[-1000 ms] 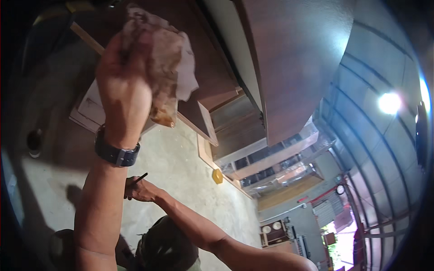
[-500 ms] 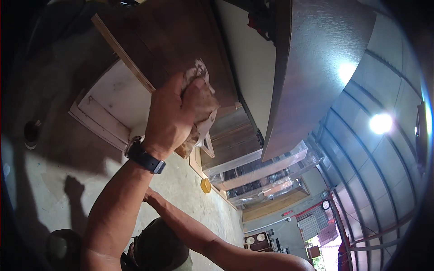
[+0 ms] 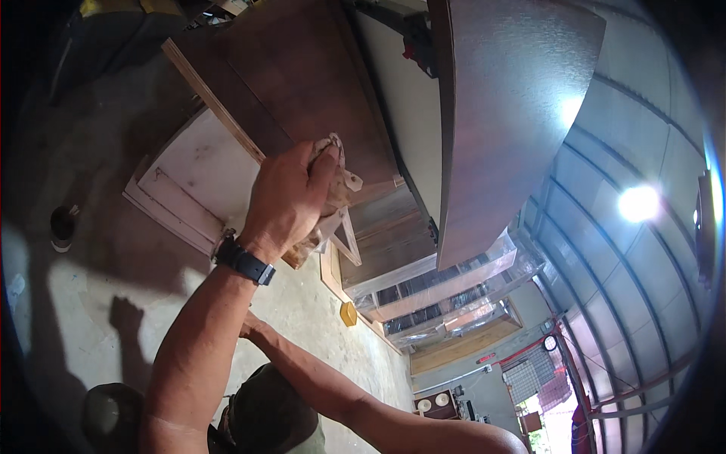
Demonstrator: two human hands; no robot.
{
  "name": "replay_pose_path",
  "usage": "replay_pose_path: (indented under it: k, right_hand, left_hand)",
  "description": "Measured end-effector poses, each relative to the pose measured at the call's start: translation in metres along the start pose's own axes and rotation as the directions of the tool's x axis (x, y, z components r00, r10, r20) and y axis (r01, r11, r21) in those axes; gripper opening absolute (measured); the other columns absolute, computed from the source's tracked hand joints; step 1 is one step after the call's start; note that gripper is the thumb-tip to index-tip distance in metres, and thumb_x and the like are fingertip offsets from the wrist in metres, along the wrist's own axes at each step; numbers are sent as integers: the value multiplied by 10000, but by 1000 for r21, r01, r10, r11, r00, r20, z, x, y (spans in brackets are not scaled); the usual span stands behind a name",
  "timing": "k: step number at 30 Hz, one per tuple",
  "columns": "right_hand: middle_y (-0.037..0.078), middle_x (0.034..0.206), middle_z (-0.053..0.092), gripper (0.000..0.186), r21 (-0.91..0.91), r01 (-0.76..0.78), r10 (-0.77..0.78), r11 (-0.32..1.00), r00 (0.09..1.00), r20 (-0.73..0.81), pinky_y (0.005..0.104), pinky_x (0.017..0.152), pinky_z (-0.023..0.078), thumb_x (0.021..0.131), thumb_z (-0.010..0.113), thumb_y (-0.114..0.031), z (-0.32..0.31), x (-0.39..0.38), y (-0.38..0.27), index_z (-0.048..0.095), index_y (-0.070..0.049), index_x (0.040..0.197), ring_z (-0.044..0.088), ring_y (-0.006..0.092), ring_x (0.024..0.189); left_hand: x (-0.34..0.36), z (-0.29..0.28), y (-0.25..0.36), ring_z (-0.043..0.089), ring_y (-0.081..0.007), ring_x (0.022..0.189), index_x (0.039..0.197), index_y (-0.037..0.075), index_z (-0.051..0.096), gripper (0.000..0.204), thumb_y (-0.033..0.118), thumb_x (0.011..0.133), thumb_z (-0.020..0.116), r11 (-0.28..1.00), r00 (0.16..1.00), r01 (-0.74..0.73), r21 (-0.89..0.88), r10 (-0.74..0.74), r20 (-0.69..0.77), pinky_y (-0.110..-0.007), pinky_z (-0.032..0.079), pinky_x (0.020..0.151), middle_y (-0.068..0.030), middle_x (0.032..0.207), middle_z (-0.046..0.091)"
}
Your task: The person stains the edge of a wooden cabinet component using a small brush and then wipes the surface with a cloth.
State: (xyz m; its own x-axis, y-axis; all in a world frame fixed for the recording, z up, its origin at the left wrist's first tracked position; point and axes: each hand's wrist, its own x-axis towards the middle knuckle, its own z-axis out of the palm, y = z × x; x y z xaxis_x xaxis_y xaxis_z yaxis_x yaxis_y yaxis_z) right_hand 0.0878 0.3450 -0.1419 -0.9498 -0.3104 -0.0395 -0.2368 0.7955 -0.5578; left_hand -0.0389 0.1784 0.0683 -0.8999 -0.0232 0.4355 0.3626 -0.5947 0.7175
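Observation:
My left hand (image 3: 283,193), with a dark-strapped watch (image 3: 246,261) on its wrist, is raised in front of a dark brown wooden panel (image 3: 302,68). Its fingers are closed round a crumpled, brown-stained rag (image 3: 336,200), whose ends stick out above and below the grip. Whether the rag touches the panel I cannot tell. From the lower right my right forearm (image 3: 340,386) crosses behind the left one. Only a bit of my right hand (image 3: 253,325) shows there, its fingers hidden behind the left forearm.
A large brown door-like panel (image 3: 514,113) juts out at upper right. Beside the left hand is a whitish board (image 3: 200,163). A dark can (image 3: 63,225) and a yellow block (image 3: 348,314) stand on the concrete floor (image 3: 91,295). Plastic-wrapped furniture (image 3: 446,303) lies beyond.
My left hand with the rag has come down slightly, away from the upper part of the brown panel. The view has shifted a little; my right arm stays nearly the same.

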Motion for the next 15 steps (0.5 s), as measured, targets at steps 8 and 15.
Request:
replay_pose_path:
  k: [8,15]
  right_hand:
    - [178,939,746,236,11,-127,127,992,992,-22,445,773,562,893,713,-168,-19,-1,-22,661,-8,1059,715,330,823]
    - [130,903,748,244,-21,-341,341,940,935,101,391,780,571,913,745,-226,-48,-7,-60,676,-3,984,725,244,849]
  left_hand:
    - [6,-17,9,594,-132,687,918,-9,708,407,377,1042,671,1000,995,-1,3,0,104,-333,466,661,-70,747,689]
    - [10,-21,9,687,-327,766,943,-19,716,382,355,1001,662,904,931,-64,423,-99,351,-425,509,733,-195,833,712]
